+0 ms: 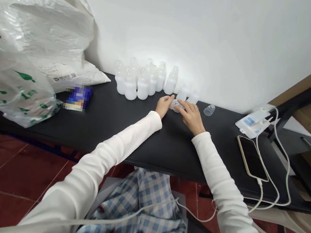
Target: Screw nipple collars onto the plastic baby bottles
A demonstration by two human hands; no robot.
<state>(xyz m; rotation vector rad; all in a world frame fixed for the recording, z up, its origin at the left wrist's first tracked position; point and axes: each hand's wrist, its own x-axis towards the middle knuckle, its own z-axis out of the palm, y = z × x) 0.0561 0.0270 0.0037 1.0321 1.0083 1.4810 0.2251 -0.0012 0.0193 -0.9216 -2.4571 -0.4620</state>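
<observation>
At the twelve o'clock edge of the black tabletop (pixel 110 132), my right hand (pixel 190 116) reaches in from four o'clock, palm down, its fingers (pixel 184 106) curled over a small clear plastic cap (pixel 176 105) and closed on it. My left hand (pixel 163 106) comes in from eight o'clock, its fingertips (pixel 171 99) against the cap's other side, though I cannot tell whether that hand is gripping or only touching. The cap sits between both hands, its ribbed, glassy wall catching the light. White knit sleeves (pixel 220 172) cover both forearms, which angle inward and rest low over the table.

Just past my hands at twelve o'clock stands a tight cluster of upright frosted baby bottles (pixel 141 84), milky and round-shouldered, against the white wall (pixel 218 31). A second clear cap (pixel 209 110) stands apart at one o'clock. At three o'clock lies a smartphone (pixel 252 157) with a white cable (pixel 280 170), with a white-and-blue packet (pixel 252 123) beyond it. At nine o'clock, crumpled plastic bags (pixel 13 83) bulge beside a small blue packet (pixel 79 98), which is blurred. Checked trousers (pixel 141 210) show below the table's edge.
</observation>
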